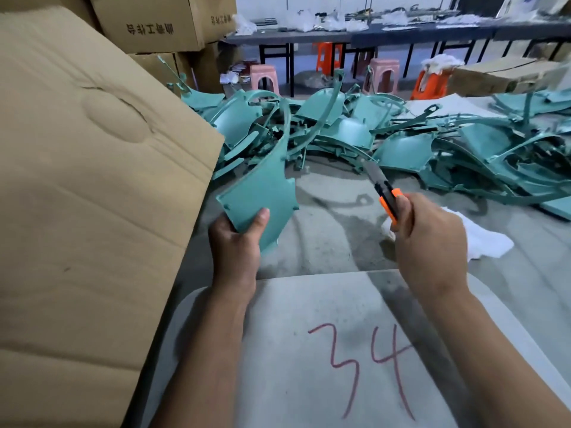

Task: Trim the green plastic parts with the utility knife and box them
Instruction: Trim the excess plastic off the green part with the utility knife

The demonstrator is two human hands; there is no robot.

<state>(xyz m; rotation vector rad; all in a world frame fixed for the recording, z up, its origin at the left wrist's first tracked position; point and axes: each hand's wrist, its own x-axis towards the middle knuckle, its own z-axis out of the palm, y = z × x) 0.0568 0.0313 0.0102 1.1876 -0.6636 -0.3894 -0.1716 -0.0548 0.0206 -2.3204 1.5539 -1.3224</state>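
The left hand [238, 242] grips one green part [262, 196] by its lower corner, thumb laid across the face and fingers curled behind, so the curved panel stands up and tilts away over the bare floor [333, 211]. The right hand [432, 239] is closed round the orange knife [386, 193], blade out and pointing up and away toward the pile [401, 140]. Blade and part are well apart; no cut is under way.

As I read it, the part is being looked over for flash or leftover tabs. A long thin strip still seems to run up from its top edge, though I can't tell whether it belongs to this piece or to the pile behind. Small nubs show along the near edges.

To trim well, I'd bring the blade to the edge at a shallow angle and stroke away from the holding thumb, which sits close to the lower edge. Shifting the grip further from the edge being cut would help. Thin plastic like this will likely flex, so short light passes should beat one hard push.

The box [92, 180] stands just beside the left hand, its flap leaning in over the part, so the drop is a short one. The grey surface [309, 350] marked 34 lies under both forearms.
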